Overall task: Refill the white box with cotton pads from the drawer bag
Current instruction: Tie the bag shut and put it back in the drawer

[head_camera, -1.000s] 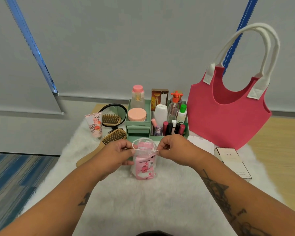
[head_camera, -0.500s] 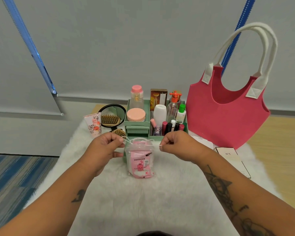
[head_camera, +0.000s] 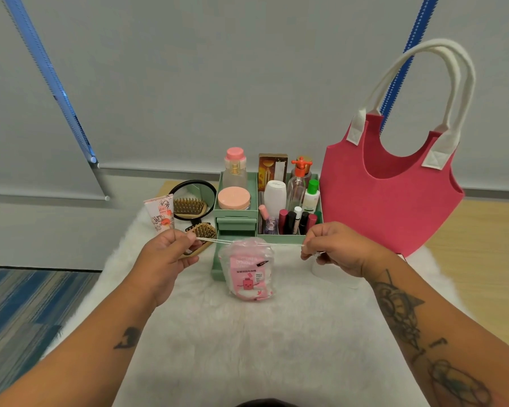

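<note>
A clear drawstring bag of cotton pads (head_camera: 249, 270) with a pink label stands on the white fluffy mat (head_camera: 262, 342), in front of the green organiser's pulled-out drawer (head_camera: 218, 271). My left hand (head_camera: 166, 255) pinches the left drawstring and my right hand (head_camera: 331, 249) pinches the right one. The white strings are stretched taut sideways and the bag's mouth is gathered. The white box (head_camera: 332, 274) shows partly under my right hand and wrist.
The green organiser (head_camera: 235, 214) holds bottles, a pink jar and lipsticks. A round mirror (head_camera: 193, 199), a wooden hairbrush (head_camera: 202, 233) and a pink tube (head_camera: 160, 212) lie at its left. A pink felt tote (head_camera: 388, 198) stands at the right.
Both hands have moved apart, the left going left and the right going right, drawing the strings out. The bag's mouth has cinched together.
</note>
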Motion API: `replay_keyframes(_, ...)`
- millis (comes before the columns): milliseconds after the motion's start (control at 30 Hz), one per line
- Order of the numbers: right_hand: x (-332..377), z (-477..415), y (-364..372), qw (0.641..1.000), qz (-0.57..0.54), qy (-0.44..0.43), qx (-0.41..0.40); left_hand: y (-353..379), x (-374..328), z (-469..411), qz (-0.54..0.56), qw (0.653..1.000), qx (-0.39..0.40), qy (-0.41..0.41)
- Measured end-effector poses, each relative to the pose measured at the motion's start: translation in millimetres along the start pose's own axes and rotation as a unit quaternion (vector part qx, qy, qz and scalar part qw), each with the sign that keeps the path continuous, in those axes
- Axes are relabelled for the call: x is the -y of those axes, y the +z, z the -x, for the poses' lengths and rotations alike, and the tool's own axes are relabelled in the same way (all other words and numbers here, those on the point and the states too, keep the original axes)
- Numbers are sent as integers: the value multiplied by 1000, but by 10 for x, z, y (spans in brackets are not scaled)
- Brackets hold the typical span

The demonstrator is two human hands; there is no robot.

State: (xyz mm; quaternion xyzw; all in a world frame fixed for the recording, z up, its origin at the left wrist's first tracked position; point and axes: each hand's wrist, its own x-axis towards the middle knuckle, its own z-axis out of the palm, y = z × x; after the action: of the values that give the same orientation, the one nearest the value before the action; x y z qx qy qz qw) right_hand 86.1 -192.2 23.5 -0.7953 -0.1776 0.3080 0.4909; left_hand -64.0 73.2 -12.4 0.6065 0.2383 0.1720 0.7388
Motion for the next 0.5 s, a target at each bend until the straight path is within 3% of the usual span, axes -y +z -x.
replay_keyframes(200,-67,-37,-67,996,92,16,3,-149,106,-72,-60,998,-28,-8)
replay_keyframes(333,-67,-60,-39,993,113,30,-1,-117,134,-66,-28,999,-38,-27)
replay_keyframes(500,205,-36,-51,995,98,-26,-16,91,-176,-34,57,997,47,-2)
